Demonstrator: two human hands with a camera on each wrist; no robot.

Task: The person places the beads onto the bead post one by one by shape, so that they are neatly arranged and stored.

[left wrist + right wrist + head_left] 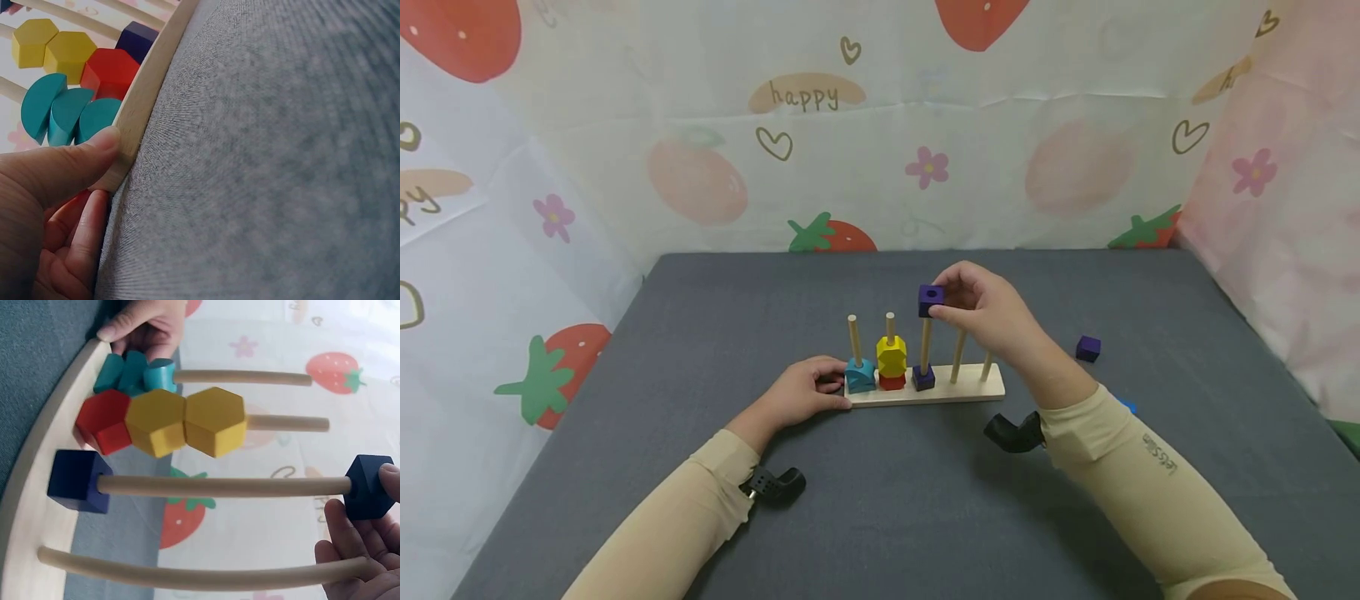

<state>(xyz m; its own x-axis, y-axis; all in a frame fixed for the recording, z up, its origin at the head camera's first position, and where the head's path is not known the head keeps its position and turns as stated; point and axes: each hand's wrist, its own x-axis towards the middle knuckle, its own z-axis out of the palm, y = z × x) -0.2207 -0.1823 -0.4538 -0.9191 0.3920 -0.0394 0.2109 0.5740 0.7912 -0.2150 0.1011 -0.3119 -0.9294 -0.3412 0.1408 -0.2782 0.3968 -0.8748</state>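
My right hand (988, 308) pinches a dark purple cube (931, 300) with a hole through it, at the top of the third peg (225, 486). The right wrist view shows the peg's tip meeting that cube. Another purple cube (78, 481) sits at the foot of the same peg. My left hand (801, 390) grips the left end of the wooden peg board (943, 397), thumb on its front edge. Beside that hand, teal half-round blocks (67, 112) are stacked on the first peg. The second peg carries a red hexagonal block (105, 422) under two yellow ones (215, 420).
A loose purple cube (1088, 348) lies on the dark grey table (760, 300), right of the board. A blue piece (1127, 406) is mostly hidden behind the right forearm. Two bare pegs stand at the board's right. Printed cloth (970, 108) walls the back and sides.
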